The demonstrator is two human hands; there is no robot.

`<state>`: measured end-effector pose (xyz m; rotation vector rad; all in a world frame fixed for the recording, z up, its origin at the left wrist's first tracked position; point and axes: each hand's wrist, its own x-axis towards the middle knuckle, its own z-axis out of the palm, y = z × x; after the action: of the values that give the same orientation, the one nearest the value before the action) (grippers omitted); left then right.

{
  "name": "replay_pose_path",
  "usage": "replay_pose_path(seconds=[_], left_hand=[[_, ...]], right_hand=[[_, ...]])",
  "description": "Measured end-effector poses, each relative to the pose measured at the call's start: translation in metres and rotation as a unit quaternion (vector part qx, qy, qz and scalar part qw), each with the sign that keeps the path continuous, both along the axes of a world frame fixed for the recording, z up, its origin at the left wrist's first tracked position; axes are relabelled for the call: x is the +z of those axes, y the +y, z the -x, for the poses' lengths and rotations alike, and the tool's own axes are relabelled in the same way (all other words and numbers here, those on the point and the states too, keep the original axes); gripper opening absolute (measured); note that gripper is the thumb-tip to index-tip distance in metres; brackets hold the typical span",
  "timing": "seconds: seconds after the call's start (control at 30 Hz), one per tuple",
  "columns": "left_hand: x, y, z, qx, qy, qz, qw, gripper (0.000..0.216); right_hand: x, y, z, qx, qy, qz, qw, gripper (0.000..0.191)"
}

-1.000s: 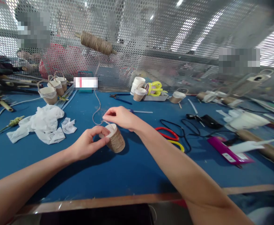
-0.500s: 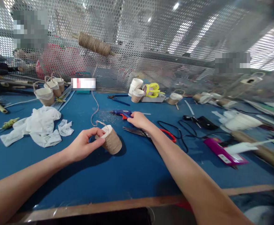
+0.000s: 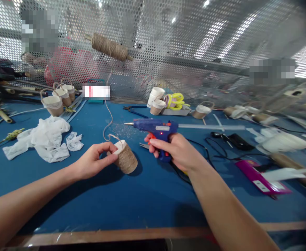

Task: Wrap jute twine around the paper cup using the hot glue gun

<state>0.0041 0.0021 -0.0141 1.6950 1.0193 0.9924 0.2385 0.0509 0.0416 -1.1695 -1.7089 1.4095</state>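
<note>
My left hand point(image 3: 97, 158) grips a small burlap-covered cup point(image 3: 127, 159) by its white rim, the cup tilted on its side just above or on the table. A piece of twine point(image 3: 109, 120) runs from the cup's mouth up toward a spool point(image 3: 109, 47). My right hand point(image 3: 175, 150) is wrapped round the handle of a blue glue gun point(image 3: 155, 126), fingers at its orange trigger. Its nozzle points left, and a clear glue stick point(image 3: 210, 127) sticks out of the back. Scissors point(image 3: 144, 145) lie partly hidden behind the right hand.
White lace fabric point(image 3: 47, 139) lies on the left. Handled cups point(image 3: 53, 105) stand at the back left, another cup point(image 3: 202, 111) at the back right. Pliers point(image 3: 136, 111) rest near the mesh wall. A purple packet point(image 3: 261, 177) and black cables point(image 3: 218, 148) are on the right.
My right hand has lifted the glue gun off the table and brought it nearer, now gripping its handle. The left hand still holds the cup in nearly the same place.
</note>
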Motion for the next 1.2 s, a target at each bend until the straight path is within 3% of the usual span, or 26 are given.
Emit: replay_pose_path(seconds=[0.3, 0.47, 0.7, 0.93, 1.2], left_hand=[[-0.001, 0.006, 0.001, 0.07, 0.012, -0.002, 0.998, 0.019], [-0.001, 0.005, 0.0, 0.069, 0.019, -0.01, 0.997, 0.017], [0.0, 0.004, 0.0, 0.07, 0.009, -0.02, 0.997, 0.016], [0.001, 0.004, -0.002, 0.076, 0.007, -0.02, 0.997, 0.015], [0.0, 0.004, -0.001, 0.071, 0.015, -0.022, 0.997, 0.017]], right_hand=[[-0.012, -0.032, 0.003, -0.035, -0.169, -0.131, 0.976, 0.022], [-0.01, -0.04, 0.007, -0.026, -0.232, -0.28, 0.931, 0.024], [-0.014, -0.038, 0.001, 0.01, -0.277, -0.406, 0.871, 0.014], [-0.016, -0.036, -0.003, 0.021, -0.277, -0.441, 0.854, 0.017], [-0.008, -0.04, 0.0, 0.037, -0.273, -0.394, 0.877, 0.015]])
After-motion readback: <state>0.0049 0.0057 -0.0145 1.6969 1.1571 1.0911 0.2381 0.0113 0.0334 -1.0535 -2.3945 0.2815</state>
